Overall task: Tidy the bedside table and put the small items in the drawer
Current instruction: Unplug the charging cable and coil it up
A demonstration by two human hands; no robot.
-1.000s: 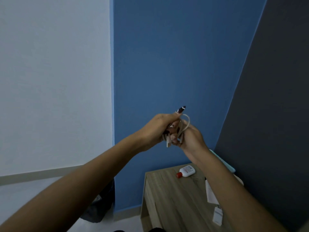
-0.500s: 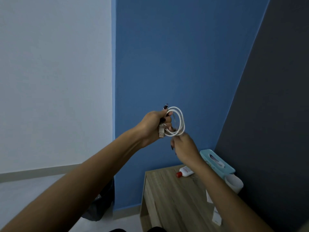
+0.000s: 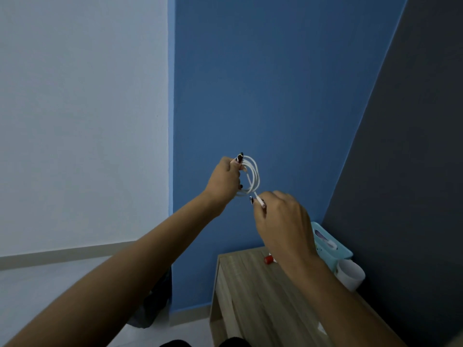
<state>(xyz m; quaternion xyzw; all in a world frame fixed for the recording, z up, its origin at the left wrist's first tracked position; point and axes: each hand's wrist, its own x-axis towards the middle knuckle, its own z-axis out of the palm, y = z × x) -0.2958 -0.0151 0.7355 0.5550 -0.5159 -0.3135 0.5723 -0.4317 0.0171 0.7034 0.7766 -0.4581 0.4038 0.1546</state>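
Coils of white cable (image 3: 251, 175) sit pinched in the left hand (image 3: 224, 180) above the bench (image 3: 250, 291); the right hand (image 3: 280, 219) pinches its loose plug end. Best wrap that tail snugly round, keeping loops even.

your left hand (image 3: 225, 180) grips the coiled white cable (image 3: 253, 176) while your right hand (image 3: 280, 221) pinches its plug end above the counter (image 3: 250, 291).

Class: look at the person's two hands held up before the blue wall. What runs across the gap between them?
In the head view, the white cable: coiled in the left hand, its free end pinched by the right hand.
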